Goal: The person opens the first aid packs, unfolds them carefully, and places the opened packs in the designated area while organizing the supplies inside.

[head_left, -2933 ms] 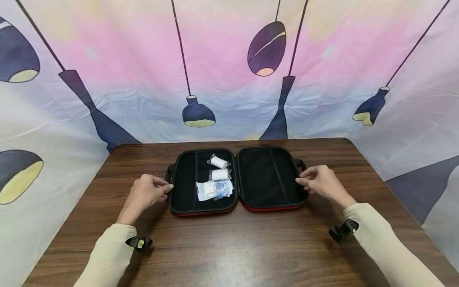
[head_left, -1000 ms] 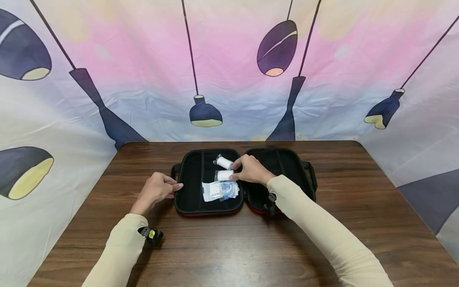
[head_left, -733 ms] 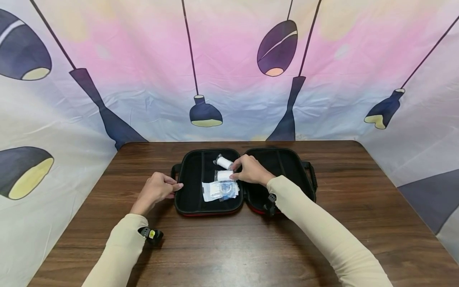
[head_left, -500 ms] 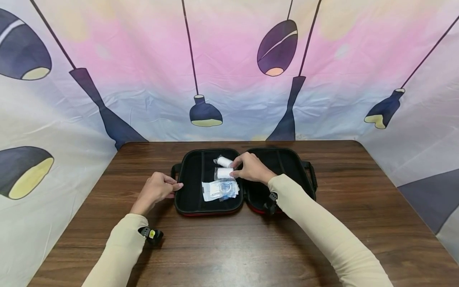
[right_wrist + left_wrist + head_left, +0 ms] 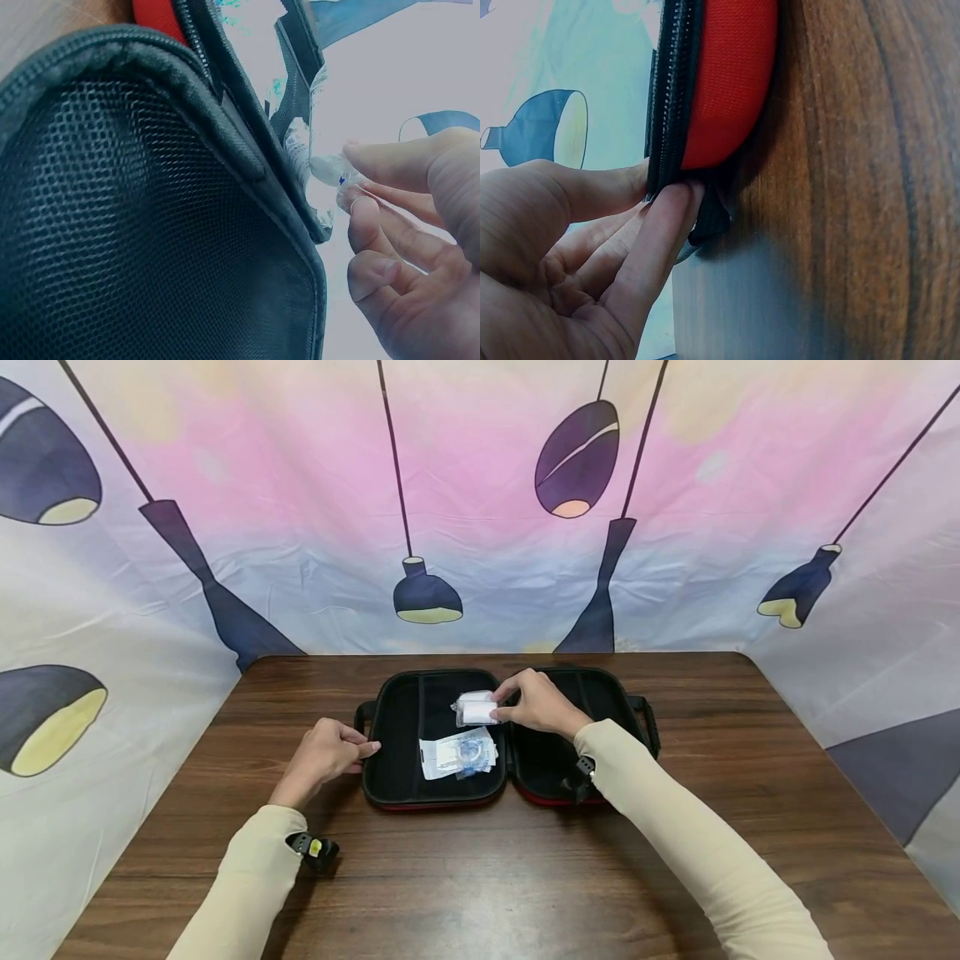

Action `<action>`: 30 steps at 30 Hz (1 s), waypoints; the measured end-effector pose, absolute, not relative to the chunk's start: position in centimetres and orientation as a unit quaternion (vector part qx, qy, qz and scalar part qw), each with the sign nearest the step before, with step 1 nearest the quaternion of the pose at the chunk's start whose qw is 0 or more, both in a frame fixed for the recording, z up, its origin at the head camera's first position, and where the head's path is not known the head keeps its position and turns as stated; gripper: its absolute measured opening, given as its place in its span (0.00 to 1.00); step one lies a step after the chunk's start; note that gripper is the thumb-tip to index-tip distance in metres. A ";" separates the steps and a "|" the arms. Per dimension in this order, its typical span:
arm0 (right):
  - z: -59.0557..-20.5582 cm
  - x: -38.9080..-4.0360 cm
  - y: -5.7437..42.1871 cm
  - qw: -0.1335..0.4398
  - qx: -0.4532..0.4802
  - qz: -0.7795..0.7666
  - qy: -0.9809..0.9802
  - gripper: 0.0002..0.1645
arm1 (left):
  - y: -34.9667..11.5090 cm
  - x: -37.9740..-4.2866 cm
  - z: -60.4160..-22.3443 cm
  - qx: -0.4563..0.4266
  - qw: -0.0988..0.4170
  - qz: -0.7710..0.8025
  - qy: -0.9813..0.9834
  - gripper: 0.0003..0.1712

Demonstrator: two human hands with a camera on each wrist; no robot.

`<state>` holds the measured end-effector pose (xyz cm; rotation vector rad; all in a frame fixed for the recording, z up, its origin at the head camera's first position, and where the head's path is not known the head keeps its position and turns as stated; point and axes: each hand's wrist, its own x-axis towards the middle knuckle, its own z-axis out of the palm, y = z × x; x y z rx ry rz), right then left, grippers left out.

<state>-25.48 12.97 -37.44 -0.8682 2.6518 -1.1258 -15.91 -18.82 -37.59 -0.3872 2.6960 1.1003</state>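
Note:
A black zip case with a red outer shell [image 5: 731, 75] lies spread flat on the table, its left half [image 5: 397, 760] holding the small items. At that half's left edge, my left hand [image 5: 322, 758] pinches the zipped rim between thumb and fingers. My right hand [image 5: 542, 703] pinches the end of a white bandage roll [image 5: 477, 713] in clear plastic, raised over the left half. A second wrapped white roll [image 5: 474, 696] shows right behind it, partly covered. Nearer the front of the same half lie flat white-and-blue packets [image 5: 453, 755].
The case's right half [image 5: 536, 772] has a mesh pocket [image 5: 150, 217] inside and sits under my right forearm. Carry handles stick out at both ends, the right handle [image 5: 647, 722] in plain sight. A patterned cloth [image 5: 480, 485] hangs behind the wooden table [image 5: 465, 877].
My right hand left the case's right edge, reached across to the bandage rolls and pinched the front one. That roll has since risen up and away from the packets. My left hand kept its grip.

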 end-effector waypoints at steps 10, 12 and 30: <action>-37.3 -25.4 13.9 0.062 -0.292 -0.371 0.879 0.12 | -18.7 -16.0 -37.5 -0.129 0.104 0.374 0.913 0.25; -37.2 -25.4 14.2 0.061 -0.290 -0.373 0.879 0.12 | -18.6 -16.0 -37.6 -0.130 0.104 0.374 0.912 0.25; -38.0 -25.7 21.4 0.057 -0.232 -0.385 0.892 0.13 | -18.8 -15.9 -37.7 -0.130 0.107 0.378 0.910 0.28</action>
